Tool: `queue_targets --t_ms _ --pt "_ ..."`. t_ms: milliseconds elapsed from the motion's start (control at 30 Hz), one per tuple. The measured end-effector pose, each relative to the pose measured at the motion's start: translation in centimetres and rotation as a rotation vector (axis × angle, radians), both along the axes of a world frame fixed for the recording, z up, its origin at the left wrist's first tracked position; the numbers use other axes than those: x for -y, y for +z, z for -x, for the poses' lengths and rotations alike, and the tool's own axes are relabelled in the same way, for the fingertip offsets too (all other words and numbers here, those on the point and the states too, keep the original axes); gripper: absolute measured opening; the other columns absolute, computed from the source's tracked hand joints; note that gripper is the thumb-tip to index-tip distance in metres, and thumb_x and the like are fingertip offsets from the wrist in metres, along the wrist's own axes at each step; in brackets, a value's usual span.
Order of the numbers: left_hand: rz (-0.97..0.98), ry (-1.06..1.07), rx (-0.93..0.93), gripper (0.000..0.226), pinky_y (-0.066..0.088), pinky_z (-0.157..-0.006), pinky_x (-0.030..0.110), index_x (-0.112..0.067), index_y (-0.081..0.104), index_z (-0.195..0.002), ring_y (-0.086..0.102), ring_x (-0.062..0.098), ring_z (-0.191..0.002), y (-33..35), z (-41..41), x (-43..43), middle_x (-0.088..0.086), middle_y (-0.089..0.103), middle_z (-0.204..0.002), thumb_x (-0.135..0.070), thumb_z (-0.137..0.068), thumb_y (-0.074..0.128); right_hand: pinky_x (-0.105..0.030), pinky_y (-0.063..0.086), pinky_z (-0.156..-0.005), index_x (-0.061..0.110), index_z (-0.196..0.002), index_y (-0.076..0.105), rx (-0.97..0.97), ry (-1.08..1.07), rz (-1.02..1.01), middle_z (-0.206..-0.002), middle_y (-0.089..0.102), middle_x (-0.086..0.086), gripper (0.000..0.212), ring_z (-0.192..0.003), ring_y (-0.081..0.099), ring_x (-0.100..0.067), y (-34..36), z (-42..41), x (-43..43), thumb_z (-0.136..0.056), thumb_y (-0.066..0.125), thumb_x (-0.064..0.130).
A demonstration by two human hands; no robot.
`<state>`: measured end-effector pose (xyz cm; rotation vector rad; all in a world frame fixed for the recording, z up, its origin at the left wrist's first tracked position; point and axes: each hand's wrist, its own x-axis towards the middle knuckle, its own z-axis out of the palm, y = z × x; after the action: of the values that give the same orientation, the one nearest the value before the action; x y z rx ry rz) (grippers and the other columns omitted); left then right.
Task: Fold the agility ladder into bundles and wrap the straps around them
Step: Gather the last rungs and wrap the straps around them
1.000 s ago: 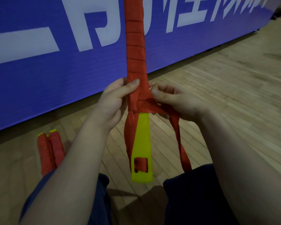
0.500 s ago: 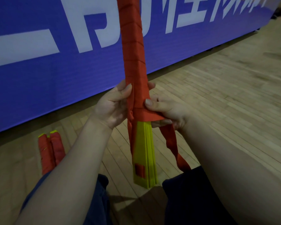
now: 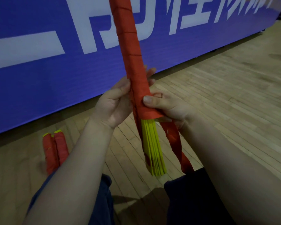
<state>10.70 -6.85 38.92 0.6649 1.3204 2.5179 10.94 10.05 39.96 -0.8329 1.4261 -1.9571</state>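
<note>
Red strap [image 3: 174, 140] spirals round the bundle [image 3: 137, 88]; yellow rungs [image 3: 152, 146] protrude.

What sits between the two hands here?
In the head view, the red-wrapped bundle stands between the left hand and the right hand; both grip it.

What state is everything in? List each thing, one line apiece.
left hand: grips held bundle
right hand: pinches strap against held bundle
held bundle: tilted, mostly wrapped
yellow rungs: stacked, lower ends bare
strap: tail hanging loose below right hand
floor bundles: two, wrapped, side by side
</note>
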Motion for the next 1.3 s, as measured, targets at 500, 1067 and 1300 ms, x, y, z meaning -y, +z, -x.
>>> queue_targets --t_ms 500,1067,1300 --pt "0.494 0.695 0.144 0.041 0.058 -0.081 0.037 -0.006 0.064 -0.102 0.071 0.020 -0.088 0.0 -0.1 -3.7 0.017 0.072 -0.100 -0.042 -0.085 0.072 -0.026 0.051 -0.060 0.003 -0.094 0.072 -0.301 -0.740 -0.401 -0.076 0.068 -0.012 0.016 -0.066 0.062 -0.009 -1.5 0.8 2.0 -0.081 0.075 0.012" --pt "0.718 0.906 -0.012 0.015 0.049 -0.065 0.021 -0.031 0.052 -0.085 0.059 0.002 -0.071 -0.1 1.0 -1.9 -0.008 0.061 -0.083 -0.033 -0.093 0.065 -0.046 0.058 -0.070 0.010 -0.084 0.059 -0.465 -0.584 -0.754 -0.080 0.072 -0.007 0.026 -0.072 0.070 -0.021 -0.2 -0.3 1.0 -0.085 0.073 0.032" --pt "0.667 0.996 -0.017 0.016 0.049 -0.069 0.024 -0.030 0.052 -0.085 0.057 0.003 -0.071 0.1 1.4 -0.9 -0.009 0.059 -0.083 -0.031 -0.093 0.066 -0.030 0.038 -0.042 0.010 -0.100 0.045 -0.046 -0.416 -0.432 -0.063 0.054 -0.012 0.013 -0.045 0.047 -0.021 -0.6 -0.5 1.8 -0.096 0.057 0.008"
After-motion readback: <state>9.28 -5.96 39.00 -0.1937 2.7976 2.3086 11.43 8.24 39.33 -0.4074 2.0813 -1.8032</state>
